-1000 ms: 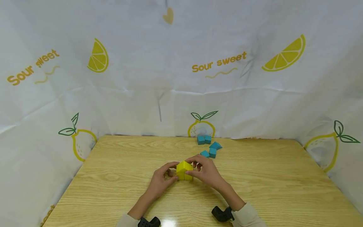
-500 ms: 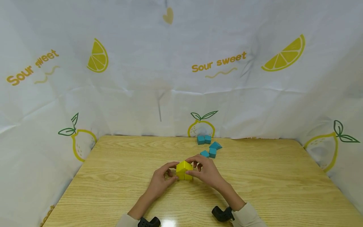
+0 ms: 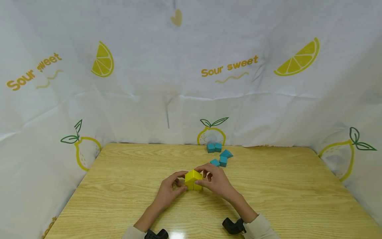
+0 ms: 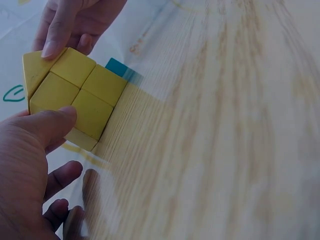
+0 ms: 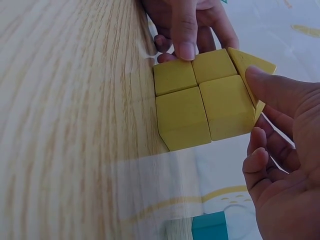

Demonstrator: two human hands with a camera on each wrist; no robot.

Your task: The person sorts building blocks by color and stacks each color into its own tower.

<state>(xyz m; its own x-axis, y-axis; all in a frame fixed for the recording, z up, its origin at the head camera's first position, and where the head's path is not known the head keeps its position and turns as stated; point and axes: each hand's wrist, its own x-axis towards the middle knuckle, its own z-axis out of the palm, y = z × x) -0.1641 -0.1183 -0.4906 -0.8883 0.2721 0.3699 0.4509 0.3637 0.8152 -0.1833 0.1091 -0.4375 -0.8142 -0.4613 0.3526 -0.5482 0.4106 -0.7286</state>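
Still gripping yellow 4-cube stack with left hand at 8 o'clock, pinching yellow wedge with right hand at 3 o'clock; unchanged, probably steadying.

My forearms slant inward from both sides, bare below my left sleeve and right sleeve. My left hand pinches, left thumb nearest me and forefinger arched on the far side; its lower fingers bend loosely, clear of the grip. My right hand faces it — near, but apart — right thumb in front, forefinger reaching behind, the other fingers curled toward my palm.
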